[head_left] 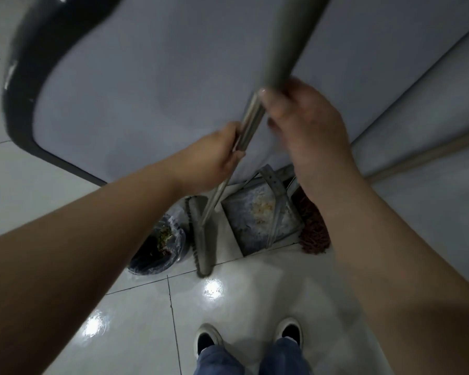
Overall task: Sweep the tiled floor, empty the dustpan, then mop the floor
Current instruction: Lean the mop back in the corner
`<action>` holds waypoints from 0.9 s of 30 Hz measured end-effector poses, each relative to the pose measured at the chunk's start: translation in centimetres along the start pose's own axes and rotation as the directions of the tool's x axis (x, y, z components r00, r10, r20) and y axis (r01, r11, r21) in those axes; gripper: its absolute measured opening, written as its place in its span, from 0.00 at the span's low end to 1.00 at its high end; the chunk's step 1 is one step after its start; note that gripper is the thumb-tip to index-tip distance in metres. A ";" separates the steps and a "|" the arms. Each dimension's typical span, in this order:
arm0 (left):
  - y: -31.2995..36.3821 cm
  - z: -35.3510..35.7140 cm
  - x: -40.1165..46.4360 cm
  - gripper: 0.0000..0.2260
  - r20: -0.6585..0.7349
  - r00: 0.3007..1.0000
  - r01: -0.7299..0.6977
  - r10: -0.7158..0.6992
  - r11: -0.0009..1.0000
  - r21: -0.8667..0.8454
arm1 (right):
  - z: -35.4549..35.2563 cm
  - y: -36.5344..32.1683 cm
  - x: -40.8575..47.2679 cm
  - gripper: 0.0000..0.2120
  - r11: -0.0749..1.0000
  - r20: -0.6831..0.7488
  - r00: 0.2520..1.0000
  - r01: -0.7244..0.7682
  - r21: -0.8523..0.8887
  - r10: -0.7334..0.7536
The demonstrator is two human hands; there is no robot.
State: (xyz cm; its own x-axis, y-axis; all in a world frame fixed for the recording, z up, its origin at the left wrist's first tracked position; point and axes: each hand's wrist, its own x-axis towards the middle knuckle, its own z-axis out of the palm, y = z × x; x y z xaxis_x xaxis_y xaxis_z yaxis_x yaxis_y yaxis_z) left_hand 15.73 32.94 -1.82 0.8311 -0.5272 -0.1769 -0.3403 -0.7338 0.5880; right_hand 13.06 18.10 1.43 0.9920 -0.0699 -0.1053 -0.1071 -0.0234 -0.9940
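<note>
- Left hand and right hand both grip the broom handle, steering it.
- Broom head rests on the tiled floor beside the debris-filled dustpan, near the bin.

A pale grey, round-cornered counter with a thick black rim fills the upper view from nine to one o'clock. At seven o'clock from its near edge stands a round black bin lined with clear plastic, scraps inside. At six o'clock, two white-toed dark shoes and blue denim trouser legs show.
</note>
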 end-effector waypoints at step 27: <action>1.9 5.1 2.9 0.15 -0.350 0.933 0.022 -0.089 0.982 -0.190 | -2.3 0.0 2.5 0.14 0.890 -0.047 0.995 0.053 -0.453 -0.083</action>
State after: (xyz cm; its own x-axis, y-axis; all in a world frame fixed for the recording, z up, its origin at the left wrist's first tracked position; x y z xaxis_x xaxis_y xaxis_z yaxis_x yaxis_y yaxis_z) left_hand 15.20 27.86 -5.25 0.9591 -0.2769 0.0587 -0.2321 -0.6507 0.7230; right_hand 15.35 15.65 1.25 0.9932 -0.1144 -0.0210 -0.0735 -0.4766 -0.8760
